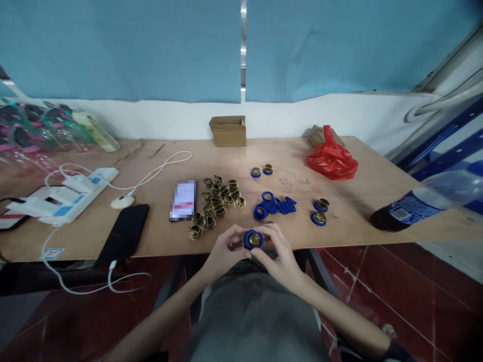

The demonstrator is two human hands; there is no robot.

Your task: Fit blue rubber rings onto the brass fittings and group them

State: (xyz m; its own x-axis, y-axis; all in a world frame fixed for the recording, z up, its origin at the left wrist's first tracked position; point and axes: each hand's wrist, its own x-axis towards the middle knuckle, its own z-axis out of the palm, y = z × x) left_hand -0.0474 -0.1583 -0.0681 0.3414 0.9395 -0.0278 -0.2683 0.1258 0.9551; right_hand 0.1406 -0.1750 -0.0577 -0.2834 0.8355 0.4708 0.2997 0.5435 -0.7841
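Note:
Just over the table's front edge, my left hand (228,250) and my right hand (279,251) grip one round brass fitting (255,239) between them, with a blue ring (248,234) around it. The fingers of both hands are closed at its sides. Beyond my hands lies a heap of loose blue rings (279,205). To the left of it, many bare brass fittings (217,197) are grouped together. Brass fittings with blue rings stand in two pairs, one pair (261,171) farther back and another pair (320,212) to the right.
A lit phone (183,200), a dark phone (123,232) and a power strip (81,196) with white cables lie left. At the back are a cardboard box (228,131) and a red plastic bag (332,157). A large bottle of dark drink (411,208) lies tilted at right.

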